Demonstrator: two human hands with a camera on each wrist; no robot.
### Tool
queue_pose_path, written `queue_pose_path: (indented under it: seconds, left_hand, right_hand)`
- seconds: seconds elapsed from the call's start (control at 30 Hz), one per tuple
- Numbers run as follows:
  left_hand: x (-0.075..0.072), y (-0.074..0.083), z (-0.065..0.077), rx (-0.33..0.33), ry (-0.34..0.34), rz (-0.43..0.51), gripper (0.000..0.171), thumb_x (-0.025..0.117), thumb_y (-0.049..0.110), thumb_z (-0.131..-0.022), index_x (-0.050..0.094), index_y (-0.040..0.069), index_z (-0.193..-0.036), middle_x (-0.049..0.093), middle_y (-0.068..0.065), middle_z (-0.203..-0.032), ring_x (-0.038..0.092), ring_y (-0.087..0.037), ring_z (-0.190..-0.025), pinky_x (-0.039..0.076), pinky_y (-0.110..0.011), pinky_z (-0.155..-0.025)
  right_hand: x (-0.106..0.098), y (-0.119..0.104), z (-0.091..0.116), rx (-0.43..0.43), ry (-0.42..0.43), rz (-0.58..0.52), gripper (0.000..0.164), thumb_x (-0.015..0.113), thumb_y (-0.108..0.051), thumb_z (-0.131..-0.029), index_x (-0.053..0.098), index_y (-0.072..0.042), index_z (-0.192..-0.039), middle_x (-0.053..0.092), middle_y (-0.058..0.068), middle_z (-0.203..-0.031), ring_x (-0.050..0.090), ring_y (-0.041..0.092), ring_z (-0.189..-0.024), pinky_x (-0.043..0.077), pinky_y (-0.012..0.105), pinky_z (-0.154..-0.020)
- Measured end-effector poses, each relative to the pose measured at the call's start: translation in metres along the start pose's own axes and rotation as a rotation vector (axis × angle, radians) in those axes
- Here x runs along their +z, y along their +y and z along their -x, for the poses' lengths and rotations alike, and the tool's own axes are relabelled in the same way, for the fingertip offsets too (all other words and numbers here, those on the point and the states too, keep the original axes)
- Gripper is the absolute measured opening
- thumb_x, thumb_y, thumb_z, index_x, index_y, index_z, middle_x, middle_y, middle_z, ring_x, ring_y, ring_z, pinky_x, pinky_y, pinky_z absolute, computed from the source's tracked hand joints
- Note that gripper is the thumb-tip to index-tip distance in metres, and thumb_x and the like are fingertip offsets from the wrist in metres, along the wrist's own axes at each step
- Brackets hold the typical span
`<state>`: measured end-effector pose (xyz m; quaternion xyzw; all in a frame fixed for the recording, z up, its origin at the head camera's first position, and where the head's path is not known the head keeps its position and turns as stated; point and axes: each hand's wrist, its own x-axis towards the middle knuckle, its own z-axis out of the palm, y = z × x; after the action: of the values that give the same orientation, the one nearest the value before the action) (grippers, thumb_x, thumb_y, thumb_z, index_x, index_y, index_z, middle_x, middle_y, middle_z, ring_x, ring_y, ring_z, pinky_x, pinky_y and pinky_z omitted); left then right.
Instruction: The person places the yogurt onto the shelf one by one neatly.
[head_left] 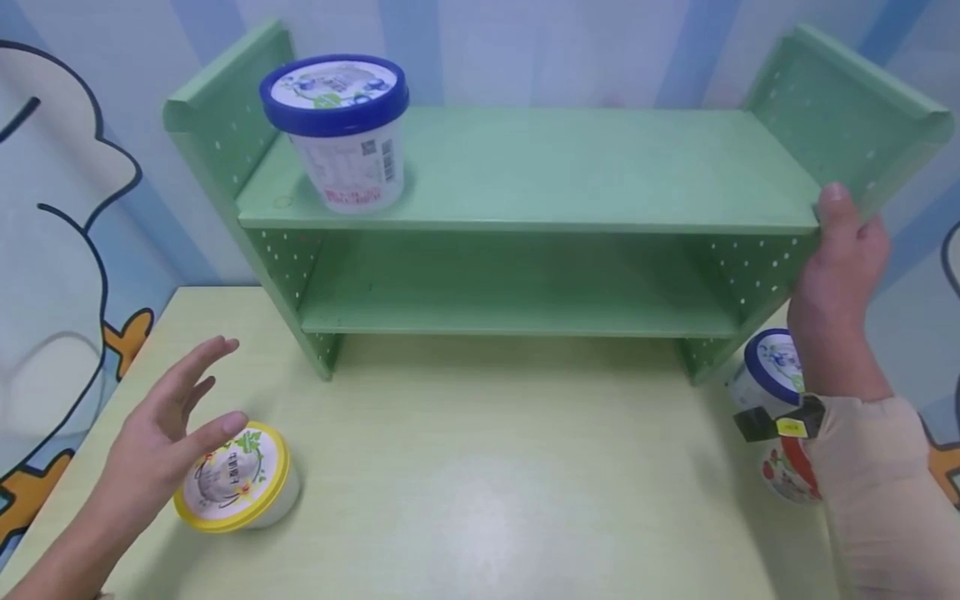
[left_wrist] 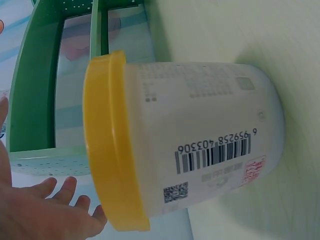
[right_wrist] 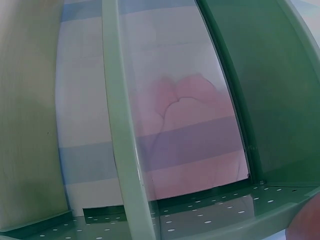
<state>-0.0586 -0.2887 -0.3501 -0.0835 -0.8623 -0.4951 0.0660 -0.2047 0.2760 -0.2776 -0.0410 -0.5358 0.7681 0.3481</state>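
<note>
Front-left of the shelf [head_left: 562, 171], the left hand [head_left: 160, 427] hangs empty, fingers loosely spread, near a yellow-lidded tub [head_left: 243, 483]; the right hand [head_left: 838, 287] grips the shelf's right side.

Indoors, and it looks every bit a child's room or play corner; home or nursery, impossible to call! Blue stripes run down the wall [head_left: 600, 50], a big black-outlined cartoon figure [head_left: 48, 275] flashes orange, and a mint-green shelf unit [head_left: 525, 167] stands on a pale table [head_left: 480, 467]!
</note>
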Motion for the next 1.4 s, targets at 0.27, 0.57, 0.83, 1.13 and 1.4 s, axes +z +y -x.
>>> queue_pose_path:
  seconds: [0.27, 0.57, 0.83, 1.13, 1.4]
  left_hand:
    - [0.001, -0.007, 0.003, -0.001, -0.029, 0.009, 0.080, 0.064, -0.001, -0.092, 0.022, 0.020, -0.157, 0.031, -0.002, -0.155, 0.022, -0.009, -0.141, 0.022, -0.008, -0.103]
    - [0.002, -0.012, 0.004, -0.002, -0.065, 0.031, 0.081, 0.063, -0.003, -0.092, 0.020, 0.021, -0.157, 0.030, -0.003, -0.156, 0.024, -0.007, -0.140, 0.025, -0.008, -0.102]
    - [-0.002, -0.019, 0.010, -0.007, -0.096, 0.080, 0.080, 0.059, -0.006, -0.094, 0.018, 0.021, -0.158, 0.027, -0.005, -0.157, 0.028, -0.009, -0.138, 0.028, -0.010, -0.102]
    - [-0.010, -0.025, 0.017, 0.017, -0.045, 0.001, 0.086, 0.063, -0.009, -0.090, 0.018, 0.020, -0.158, 0.027, -0.003, -0.156, 0.026, -0.006, -0.138, 0.024, -0.009, -0.102]
    - [-0.012, -0.031, 0.020, 0.026, -0.027, -0.011, 0.091, 0.066, -0.012, -0.087, 0.017, 0.019, -0.158, 0.027, -0.003, -0.156, 0.025, -0.006, -0.138, 0.021, -0.009, -0.103]
  right_hand:
    - [0.001, -0.001, -0.001, 0.010, 0.011, -0.004, 0.018, 0.068, -0.021, -0.092, 0.065, -0.005, -0.098, 0.064, 0.009, -0.094, 0.061, 0.017, -0.088, 0.047, 0.026, -0.085]
    - [0.000, 0.000, 0.000, -0.010, -0.008, -0.023, 0.020, 0.067, -0.021, -0.093, 0.066, -0.003, -0.101, 0.066, 0.010, -0.095, 0.062, 0.018, -0.088, 0.046, 0.027, -0.084]
    - [0.000, -0.002, 0.001, 0.010, -0.007, 0.001, 0.020, 0.067, -0.022, -0.093, 0.066, -0.004, -0.102, 0.066, 0.010, -0.096, 0.063, 0.017, -0.089, 0.046, 0.026, -0.085]
    - [-0.001, 0.000, 0.002, -0.011, -0.021, -0.013, 0.020, 0.068, -0.021, -0.092, 0.067, -0.003, -0.102, 0.066, 0.010, -0.095, 0.062, 0.017, -0.089, 0.046, 0.026, -0.084]
    - [-0.001, 0.000, 0.001, -0.007, -0.024, -0.008, 0.022, 0.068, -0.022, -0.092, 0.066, -0.004, -0.105, 0.067, 0.011, -0.098, 0.063, 0.018, -0.090, 0.047, 0.027, -0.085]
